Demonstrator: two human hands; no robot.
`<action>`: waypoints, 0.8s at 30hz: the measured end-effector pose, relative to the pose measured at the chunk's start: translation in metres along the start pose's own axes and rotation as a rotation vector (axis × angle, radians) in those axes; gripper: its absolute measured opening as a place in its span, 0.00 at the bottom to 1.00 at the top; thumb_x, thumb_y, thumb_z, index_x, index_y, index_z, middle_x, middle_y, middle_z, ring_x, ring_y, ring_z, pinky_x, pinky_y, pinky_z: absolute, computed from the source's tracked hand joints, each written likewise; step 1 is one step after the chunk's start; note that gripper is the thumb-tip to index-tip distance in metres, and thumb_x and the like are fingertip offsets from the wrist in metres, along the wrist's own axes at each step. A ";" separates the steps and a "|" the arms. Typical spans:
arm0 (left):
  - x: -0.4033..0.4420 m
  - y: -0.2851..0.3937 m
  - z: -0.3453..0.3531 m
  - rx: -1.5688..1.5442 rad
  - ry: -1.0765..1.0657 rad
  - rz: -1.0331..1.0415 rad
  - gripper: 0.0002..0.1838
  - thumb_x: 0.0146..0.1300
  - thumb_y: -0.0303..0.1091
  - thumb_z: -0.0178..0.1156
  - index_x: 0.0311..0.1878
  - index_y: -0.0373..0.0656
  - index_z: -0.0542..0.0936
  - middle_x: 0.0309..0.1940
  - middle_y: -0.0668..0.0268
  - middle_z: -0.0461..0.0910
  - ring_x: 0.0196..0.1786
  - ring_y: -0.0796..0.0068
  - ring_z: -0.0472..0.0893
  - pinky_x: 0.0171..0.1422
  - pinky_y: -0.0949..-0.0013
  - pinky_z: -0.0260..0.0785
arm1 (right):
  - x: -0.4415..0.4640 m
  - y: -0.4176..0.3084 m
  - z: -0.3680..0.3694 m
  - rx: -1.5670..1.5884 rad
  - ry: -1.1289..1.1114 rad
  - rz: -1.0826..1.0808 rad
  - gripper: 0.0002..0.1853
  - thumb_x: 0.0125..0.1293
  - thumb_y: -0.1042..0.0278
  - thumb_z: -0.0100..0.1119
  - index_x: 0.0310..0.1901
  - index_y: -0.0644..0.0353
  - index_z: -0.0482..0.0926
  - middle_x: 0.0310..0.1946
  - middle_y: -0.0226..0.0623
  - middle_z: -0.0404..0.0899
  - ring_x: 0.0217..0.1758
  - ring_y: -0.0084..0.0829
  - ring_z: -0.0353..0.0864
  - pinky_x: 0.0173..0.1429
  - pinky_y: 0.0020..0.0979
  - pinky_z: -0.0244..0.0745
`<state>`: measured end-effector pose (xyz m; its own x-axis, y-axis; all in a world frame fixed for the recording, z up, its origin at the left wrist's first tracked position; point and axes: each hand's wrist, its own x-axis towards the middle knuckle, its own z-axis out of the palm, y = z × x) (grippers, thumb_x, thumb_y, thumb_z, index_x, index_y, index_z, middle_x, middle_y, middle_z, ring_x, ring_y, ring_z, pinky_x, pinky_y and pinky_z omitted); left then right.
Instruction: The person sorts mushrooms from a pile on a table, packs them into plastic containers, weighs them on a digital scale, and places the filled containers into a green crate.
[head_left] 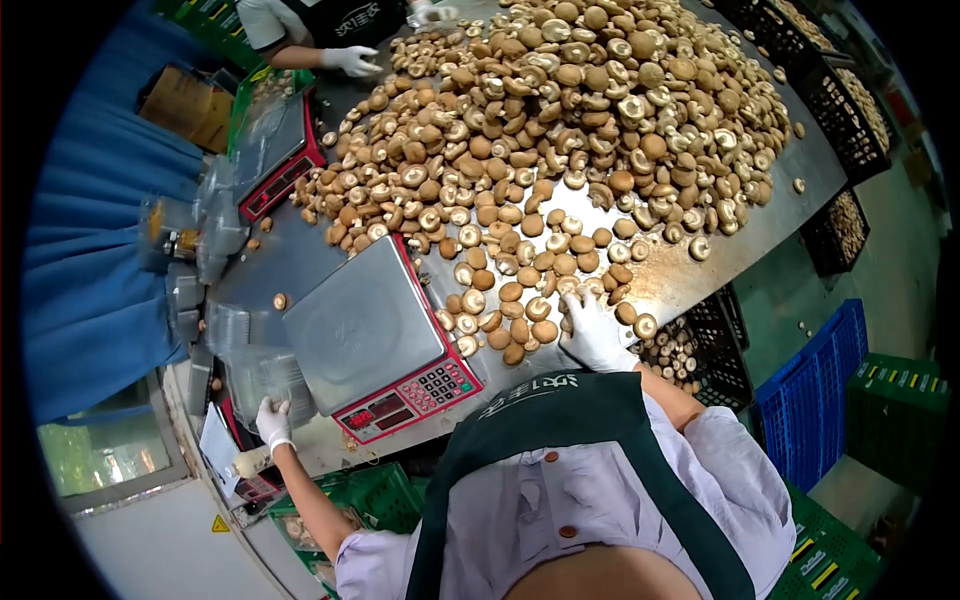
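Note:
My left hand (273, 424), in a white glove, pinches the near edge of a clear plastic tray (268, 385) at the left side of the table. My gloved right hand (597, 338) reaches into the loose mushrooms (545, 262) near the front edge, its fingers curled over a mushroom at the fingertips, partly hidden. Between my hands stands a red-framed scale (360, 320) with a bare metal plate. Beyond it rises a big heap of brown-capped mushrooms (600, 90), some lying with pale gills up.
Stacked clear trays (215, 225) line the table's left edge. A second scale (272, 150) stands farther back, near a co-worker's gloved hand (350, 61). A black crate (705, 355) with mushrooms sits below the right edge, beside a blue pallet (815, 390) and green crates (895, 425).

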<state>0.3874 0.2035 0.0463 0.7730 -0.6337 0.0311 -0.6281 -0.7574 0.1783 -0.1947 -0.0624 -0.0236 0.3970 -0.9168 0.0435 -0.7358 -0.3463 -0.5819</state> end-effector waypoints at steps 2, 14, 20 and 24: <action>0.001 -0.001 0.001 0.000 0.020 0.028 0.09 0.56 0.33 0.65 0.38 0.41 0.81 0.31 0.60 0.83 0.35 0.60 0.81 0.43 0.62 0.72 | 0.001 0.001 -0.009 0.045 -0.083 0.024 0.24 0.48 0.70 0.61 0.50 0.53 0.70 0.50 0.47 0.69 0.43 0.49 0.78 0.38 0.44 0.77; -0.039 0.091 -0.035 -0.125 0.682 0.207 0.08 0.58 0.26 0.61 0.41 0.40 0.82 0.38 0.59 0.82 0.41 0.60 0.81 0.48 0.65 0.72 | 0.020 0.025 -0.024 0.395 -0.069 0.054 0.26 0.48 0.63 0.65 0.50 0.62 0.74 0.41 0.49 0.78 0.40 0.44 0.82 0.46 0.37 0.77; -0.089 0.204 0.001 -0.073 0.015 0.585 0.08 0.54 0.25 0.63 0.38 0.45 0.82 0.37 0.62 0.82 0.42 0.61 0.81 0.46 0.64 0.73 | 0.049 0.039 -0.055 1.783 -0.406 0.489 0.18 0.65 0.64 0.50 0.53 0.65 0.71 0.27 0.32 0.77 0.21 0.20 0.72 0.24 0.18 0.69; -0.096 0.239 -0.005 -0.030 -0.238 0.501 0.12 0.51 0.33 0.67 0.40 0.46 0.82 0.38 0.62 0.82 0.43 0.60 0.81 0.47 0.63 0.72 | 0.056 0.045 -0.046 2.085 -0.439 0.681 0.19 0.66 0.53 0.48 0.49 0.59 0.73 0.31 0.35 0.78 0.22 0.23 0.75 0.24 0.21 0.72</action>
<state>0.1634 0.0841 0.0908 0.3370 -0.9359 -0.1028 -0.9082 -0.3519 0.2266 -0.2308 -0.1387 -0.0103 0.6912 -0.5804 -0.4305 0.5452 0.8099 -0.2165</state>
